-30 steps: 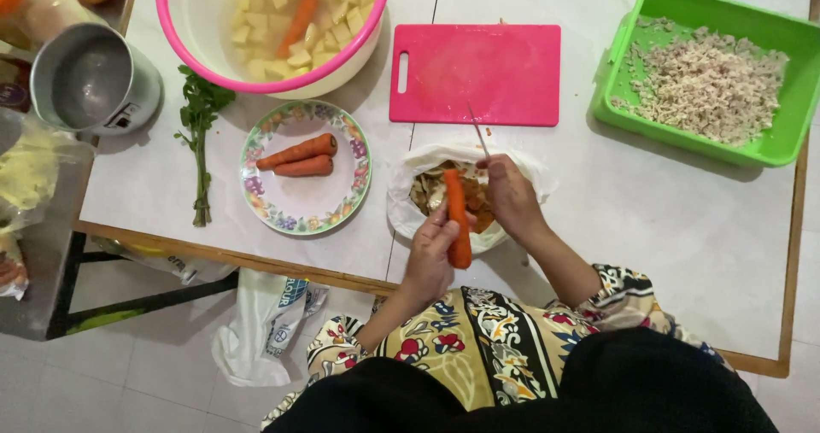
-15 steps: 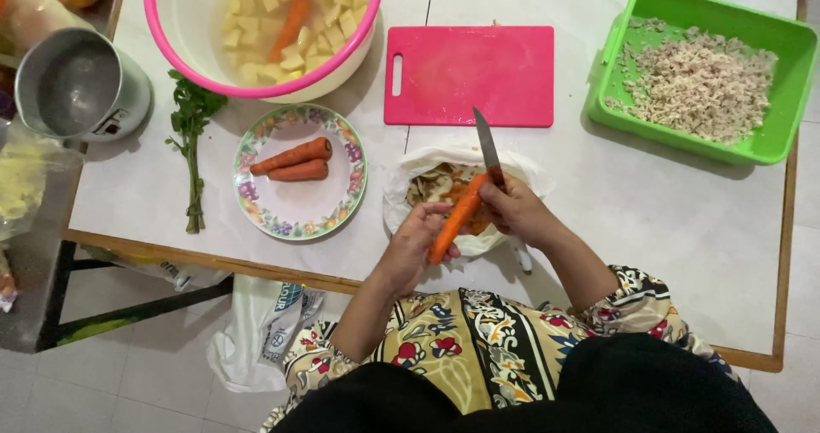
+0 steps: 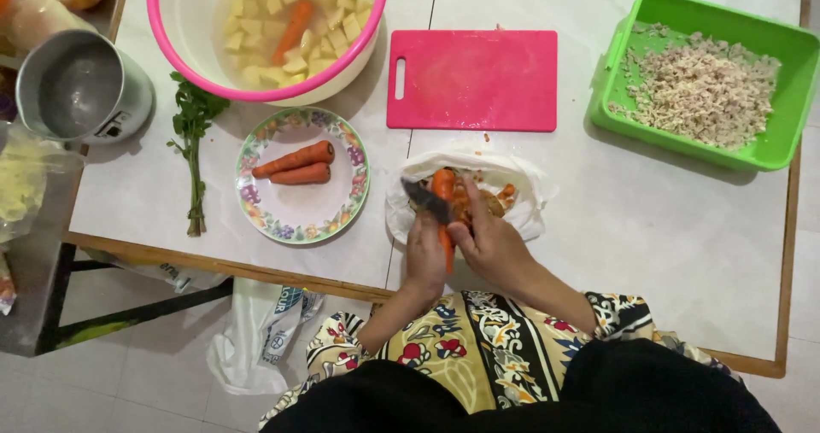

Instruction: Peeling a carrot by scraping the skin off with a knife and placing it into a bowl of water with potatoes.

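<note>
Low in the middle of the frame, both hands meet over a white plastic bag (image 3: 521,196) spread on the table (image 3: 666,254) and strewn with orange peelings. The left hand (image 3: 424,258) has its grip wrapped around the near end of a carrot (image 3: 443,196), fingers pressed together on it. The carrot's long axis runs almost straight up the frame, away from the person, with its free far end lying over the bag. The right hand (image 3: 494,247) pinches the handle of a dark-bladed knife (image 3: 424,201), and the blade lies slantwise across the carrot's upper half, touching it on its left side, its tip pointing to the upper left. So the carrot sits between the two hands, the left holding it from below, the right bearing the blade on it from just beside.

Left of the bag stands a flowered plate (image 3: 342,207) with two more carrots (image 3: 295,164) lying side by side. A sprig of leafy greens (image 3: 195,147) lies further left. Above the bag sits a pink cutting board (image 3: 474,78); at upper left, a pink-rimmed basin (image 3: 201,66) holds cubed potato and a carrot in water. A green tray (image 3: 790,100) of shredded food fills the upper right.
</note>
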